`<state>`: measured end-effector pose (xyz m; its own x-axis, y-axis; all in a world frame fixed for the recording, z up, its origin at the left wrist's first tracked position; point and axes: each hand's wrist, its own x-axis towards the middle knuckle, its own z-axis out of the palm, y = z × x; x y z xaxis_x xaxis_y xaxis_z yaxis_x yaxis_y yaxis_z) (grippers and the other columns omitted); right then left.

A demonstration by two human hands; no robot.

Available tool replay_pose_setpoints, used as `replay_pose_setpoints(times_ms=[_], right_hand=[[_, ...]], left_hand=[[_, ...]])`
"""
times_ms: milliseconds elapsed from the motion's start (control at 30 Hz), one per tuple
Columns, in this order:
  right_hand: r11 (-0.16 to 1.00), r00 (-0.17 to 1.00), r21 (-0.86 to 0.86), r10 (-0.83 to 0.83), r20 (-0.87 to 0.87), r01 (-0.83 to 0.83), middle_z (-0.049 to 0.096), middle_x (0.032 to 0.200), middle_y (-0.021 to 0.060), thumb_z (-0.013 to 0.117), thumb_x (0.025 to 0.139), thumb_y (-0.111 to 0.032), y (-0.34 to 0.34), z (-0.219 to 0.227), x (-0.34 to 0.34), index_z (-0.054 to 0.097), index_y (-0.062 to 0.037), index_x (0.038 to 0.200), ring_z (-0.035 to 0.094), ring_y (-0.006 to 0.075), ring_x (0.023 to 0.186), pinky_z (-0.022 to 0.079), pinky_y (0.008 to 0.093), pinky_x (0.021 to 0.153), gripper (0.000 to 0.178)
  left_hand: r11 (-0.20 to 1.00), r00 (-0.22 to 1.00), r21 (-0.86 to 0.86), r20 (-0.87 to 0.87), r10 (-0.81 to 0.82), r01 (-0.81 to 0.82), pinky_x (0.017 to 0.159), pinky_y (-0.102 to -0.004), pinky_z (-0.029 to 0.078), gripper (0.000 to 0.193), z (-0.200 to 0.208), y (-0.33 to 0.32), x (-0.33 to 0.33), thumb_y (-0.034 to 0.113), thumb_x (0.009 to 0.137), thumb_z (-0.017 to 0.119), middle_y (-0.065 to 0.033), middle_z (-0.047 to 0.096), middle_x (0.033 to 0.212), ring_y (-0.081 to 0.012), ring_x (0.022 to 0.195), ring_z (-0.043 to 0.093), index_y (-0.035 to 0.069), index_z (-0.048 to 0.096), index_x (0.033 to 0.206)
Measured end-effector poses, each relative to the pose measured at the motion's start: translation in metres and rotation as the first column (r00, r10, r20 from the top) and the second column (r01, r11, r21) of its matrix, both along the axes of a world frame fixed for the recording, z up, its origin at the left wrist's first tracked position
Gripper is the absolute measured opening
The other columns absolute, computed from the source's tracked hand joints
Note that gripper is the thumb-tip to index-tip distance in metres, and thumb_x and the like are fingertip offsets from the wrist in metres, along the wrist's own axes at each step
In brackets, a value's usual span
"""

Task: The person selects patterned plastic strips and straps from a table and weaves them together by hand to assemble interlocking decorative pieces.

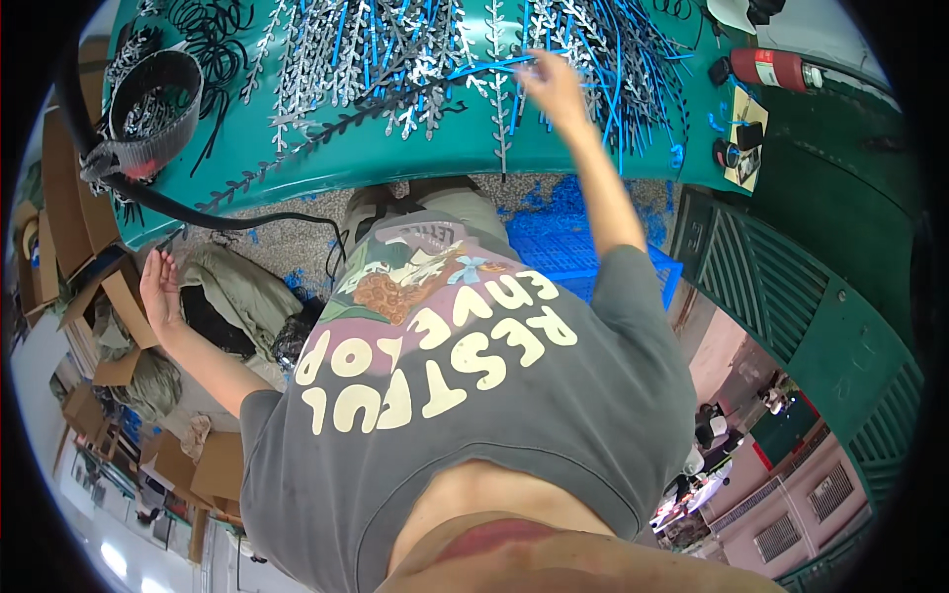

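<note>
My right hand (pixel 556 91) is over the green table, its fingers closed on a thin blue strip (pixel 489 67). Around it lie many grey leaf-edged strips (pixel 326 59) and loose blue strips (pixel 618 89). A dark leaf-edged strip (pixel 297 148) runs slantwise from the pile, past the table's near edge, down to the fingertips of my left hand (pixel 161 289). That hand is out at the left beyond the table, fingers pressed together at the strip's end. One grey strip (pixel 499 119) lies straight toward me between the hands.
The green table (pixel 395 158) carries a grey bucket (pixel 153 109) of strips and black coils (pixel 213 35) at left. A black hose (pixel 217 219) curves below. A red extinguisher (pixel 771 69) is at right, a blue crate (pixel 554 252) under the table, cardboard boxes (pixel 74 217) at left.
</note>
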<state>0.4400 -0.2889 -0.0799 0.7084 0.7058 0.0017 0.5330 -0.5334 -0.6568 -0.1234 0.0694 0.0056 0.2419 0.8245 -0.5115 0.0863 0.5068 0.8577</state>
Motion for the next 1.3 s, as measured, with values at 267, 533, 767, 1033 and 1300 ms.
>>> replay_pose_setpoints(times_ms=[267, 533, 767, 1033, 1300], right_hand=[[0.966, 0.949, -0.038, 0.259, 0.181, -0.256, 0.058, 0.076, 0.0091, 0.062, 0.074, -0.016, 0.044, -0.049, -0.038, 0.065, -0.0126, 0.089, 0.059, 0.0287, 0.073, 0.048, 0.0392, 0.063, 0.015], [0.978, 0.999, 0.208, -0.024, -0.042, 0.032, 0.063, 0.073, 0.0123, 0.063, 0.073, -0.012, 0.003, -0.013, -0.019, 0.068, -0.0065, 0.082, 0.06, 0.0268, 0.065, 0.047, 0.0335, 0.06, 0.012], [0.972, 0.971, 0.078, -0.229, 0.064, 0.224, 0.064, 0.074, 0.0134, 0.065, 0.071, -0.016, -0.043, 0.017, -0.013, 0.069, -0.0063, 0.08, 0.063, 0.0261, 0.067, 0.048, 0.0319, 0.062, 0.014], [0.781, 0.759, -0.029, -0.614, -0.218, 0.624, 0.062, 0.058, 0.0098, 0.064, 0.071, -0.017, -0.144, -0.042, -0.083, 0.069, -0.0054, 0.079, 0.06, 0.0234, 0.052, 0.046, 0.0325, 0.054, 0.015], [0.431, 0.994, -0.9, -0.108, 0.012, 0.058, 0.057, 0.113, 0.0139, 0.067, 0.069, -0.029, -0.077, -0.031, -0.264, 0.061, -0.0079, 0.098, 0.054, 0.0399, 0.1, 0.041, 0.0585, 0.081, 0.037]], left_hand=[[0.987, 0.998, 0.147, 0.023, 0.063, -0.066, 0.071, -0.0203, 0.048, 0.025, 0.052, -0.013, -0.02, 0.015, 0.086, 0.056, -0.0069, 0.059, 0.091, -0.0117, 0.082, 0.058, -0.002, 0.054, 0.104], [0.816, 0.821, 0.491, 0.57, -0.038, -0.303, 0.077, -0.0285, 0.042, 0.022, 0.165, -0.034, -0.046, 0.017, 0.089, 0.046, -0.008, 0.058, 0.095, -0.0205, 0.086, 0.053, 0.0, 0.056, 0.097], [0.66, 0.226, 0.241, 0.968, -0.109, -0.712, 0.067, -0.0267, 0.049, 0.026, 0.22, 0.004, -0.197, 0.015, 0.089, 0.039, -0.0042, 0.062, 0.069, -0.0159, 0.067, 0.061, 0.004, 0.054, 0.07], [0.718, 0.459, 0.488, 0.85, -0.259, -0.497, 0.082, -0.0349, 0.043, 0.022, 0.203, 0.015, -0.293, 0.013, 0.086, 0.041, -0.0129, 0.059, 0.084, -0.0233, 0.086, 0.055, -0.004, 0.054, 0.081], [0.913, 0.994, 0.393, 0.053, 0.097, -0.11, 0.066, -0.023, 0.045, 0.02, 0.083, -0.102, -0.132, 0.017, 0.087, 0.051, -0.0153, 0.061, 0.096, -0.0145, 0.078, 0.058, -0.001, 0.051, 0.097]])
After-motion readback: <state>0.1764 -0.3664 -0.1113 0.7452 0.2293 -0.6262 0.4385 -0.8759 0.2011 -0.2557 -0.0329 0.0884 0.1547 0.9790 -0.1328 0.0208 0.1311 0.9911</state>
